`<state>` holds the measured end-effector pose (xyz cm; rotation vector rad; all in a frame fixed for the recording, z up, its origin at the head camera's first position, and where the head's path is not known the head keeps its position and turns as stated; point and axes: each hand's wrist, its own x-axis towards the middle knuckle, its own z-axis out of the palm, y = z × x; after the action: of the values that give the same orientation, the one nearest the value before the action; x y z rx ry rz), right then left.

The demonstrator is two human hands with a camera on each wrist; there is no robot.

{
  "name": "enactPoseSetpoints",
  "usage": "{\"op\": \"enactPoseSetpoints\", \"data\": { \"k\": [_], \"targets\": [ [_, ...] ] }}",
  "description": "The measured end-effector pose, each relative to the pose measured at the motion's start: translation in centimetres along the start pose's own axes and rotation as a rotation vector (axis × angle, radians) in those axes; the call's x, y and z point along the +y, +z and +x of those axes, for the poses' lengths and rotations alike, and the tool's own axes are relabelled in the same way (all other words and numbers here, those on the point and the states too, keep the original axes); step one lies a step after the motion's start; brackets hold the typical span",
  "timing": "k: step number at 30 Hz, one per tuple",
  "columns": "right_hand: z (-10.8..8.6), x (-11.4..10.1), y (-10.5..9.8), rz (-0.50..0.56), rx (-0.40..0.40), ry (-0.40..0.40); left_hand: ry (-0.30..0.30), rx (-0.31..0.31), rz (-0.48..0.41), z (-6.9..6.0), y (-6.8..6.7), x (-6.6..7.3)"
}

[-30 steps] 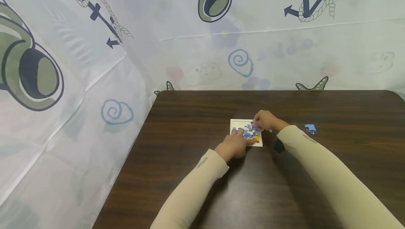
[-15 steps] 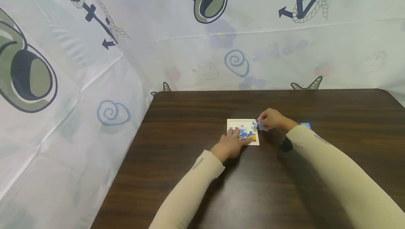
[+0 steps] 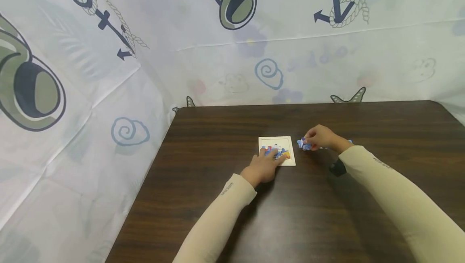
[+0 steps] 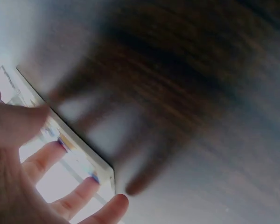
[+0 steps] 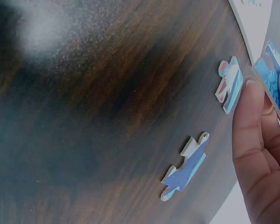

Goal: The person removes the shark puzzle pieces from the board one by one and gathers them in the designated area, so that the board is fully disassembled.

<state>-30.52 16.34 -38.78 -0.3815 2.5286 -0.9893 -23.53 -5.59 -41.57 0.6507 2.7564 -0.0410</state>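
Note:
A cream-framed jigsaw tray [image 3: 266, 139] lies on the table, with blue, red and yellow pieces [image 3: 287, 154] in its lower part. The left hand [image 3: 264, 166] rests on it with fingers spread; in the left wrist view the hand [image 4: 42, 177] reaches over the tray's edge. Right of the tray, the right hand [image 3: 321, 138] pinches blue pieces [image 3: 303, 145]. In the right wrist view, thumb and fingers of the hand [image 5: 266, 144] hold a blue piece [image 5: 269, 79] above the table.
Two loose pieces lie on the wood near the right hand: a white, red and blue one [image 5: 230, 85] and a blue one [image 5: 186, 167]. The brown table [image 3: 218, 126] meets a printed white cloth [image 3: 203, 69] behind and at the left.
The right hand has moved right, off the tray, carrying blue pieces away from its upper right part. The left hand has stayed on the tray.

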Motion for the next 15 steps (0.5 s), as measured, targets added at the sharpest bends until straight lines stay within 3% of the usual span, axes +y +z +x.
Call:
{"op": "enactPoseSetpoints", "data": {
  "k": [7,15],
  "targets": [
    [-0.30,-0.11,0.13,0.009,0.012,-0.004,0.016,-0.010,-0.130,0.09,-0.36,-0.54],
    [-0.76,-0.09,0.06,0.009,0.019,0.016,-0.009,-0.017,-0.168,0.25,-0.32,-0.33]
  ]
}}
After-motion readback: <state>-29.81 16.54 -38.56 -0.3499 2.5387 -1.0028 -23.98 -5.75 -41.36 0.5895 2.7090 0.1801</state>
